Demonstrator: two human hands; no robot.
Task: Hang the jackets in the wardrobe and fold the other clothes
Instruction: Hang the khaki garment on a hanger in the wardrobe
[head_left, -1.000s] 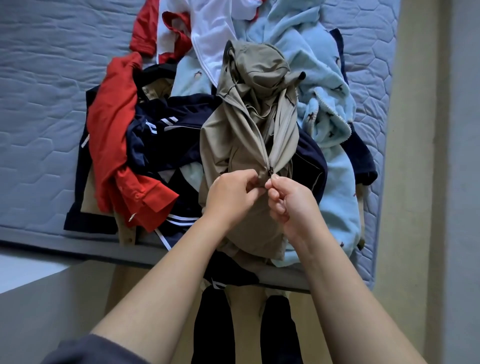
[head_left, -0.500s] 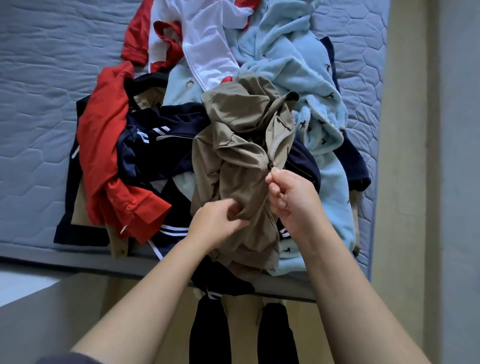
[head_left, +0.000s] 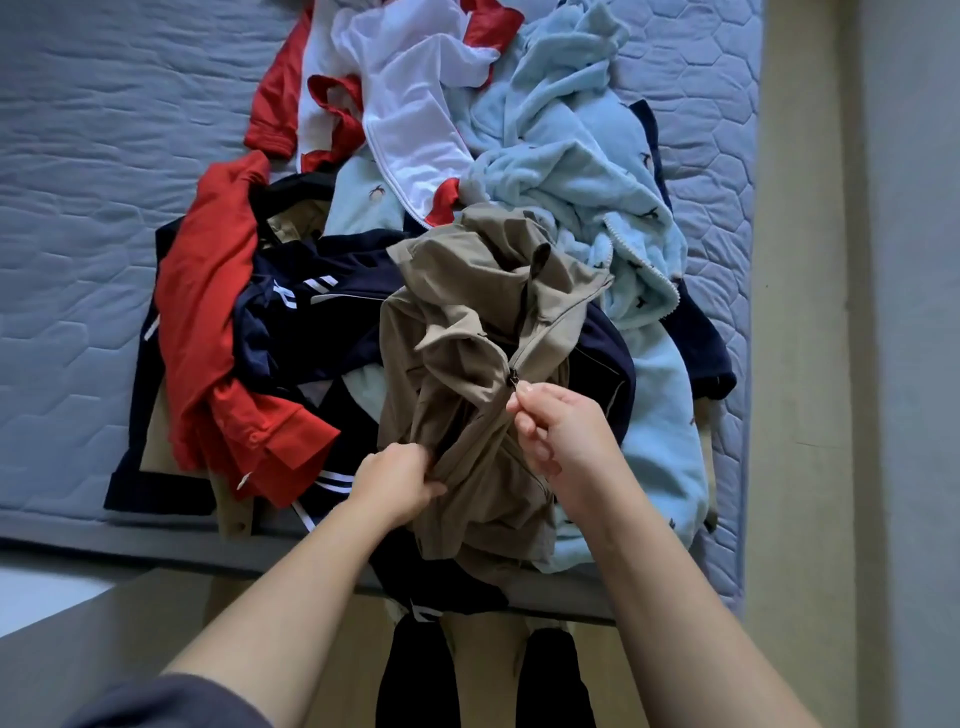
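A crumpled tan zip jacket (head_left: 467, 332) lies on top of a pile of clothes at the near edge of the bed. My right hand (head_left: 563, 431) pinches the dark zipper pull partway up the jacket's front. Lower on the jacket, my left hand (head_left: 397, 483) grips a fold of its tan fabric just left of the zipper. Around it lie a navy striped track jacket (head_left: 311, 322), a red shirt (head_left: 218, 332), a light blue fleece (head_left: 597, 171) and a white and red jacket (head_left: 405, 114).
The pile sits on a grey quilted mattress (head_left: 93, 208), whose front edge (head_left: 78, 540) runs across below the clothes. A beige wall or panel (head_left: 800, 364) borders the bed on the right. My dark trouser legs (head_left: 415, 675) show at the bottom.
The jacket, held up a second ago, has sunk and slumped onto the pile. My left hand moved down and left from the zipper to the lower fabric; my right hand stays on the zipper pull.
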